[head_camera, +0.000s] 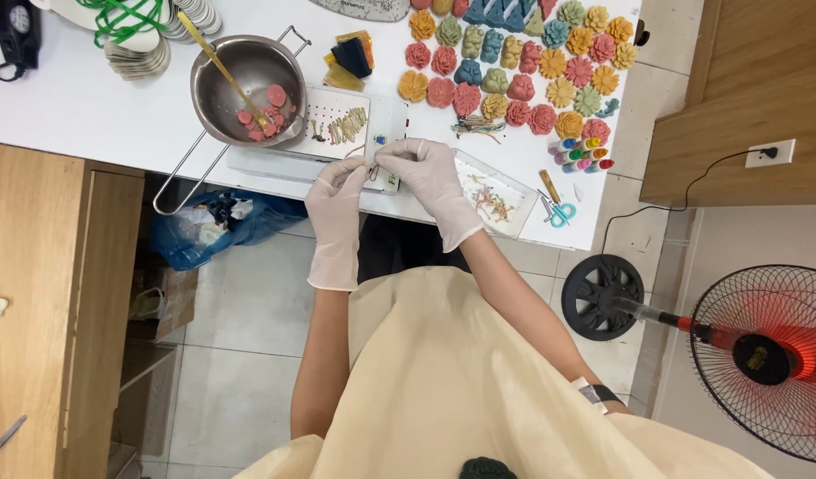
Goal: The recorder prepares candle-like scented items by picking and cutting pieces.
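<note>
Pinched between both gloved hands, a thin wire-like strand sits at the table edge.

My left hand (339, 182) and right hand (423, 168) press fingertips together on the strand (371, 165), too fine to make out. Beyond the grip I see one white tray (350, 124); up-left, one steel strainer (248, 89); right, one pair of blue scissors (559, 211).

bright, even overhead light | soft shadows | sharp focus | slight wide-angle edge distortion
</note>
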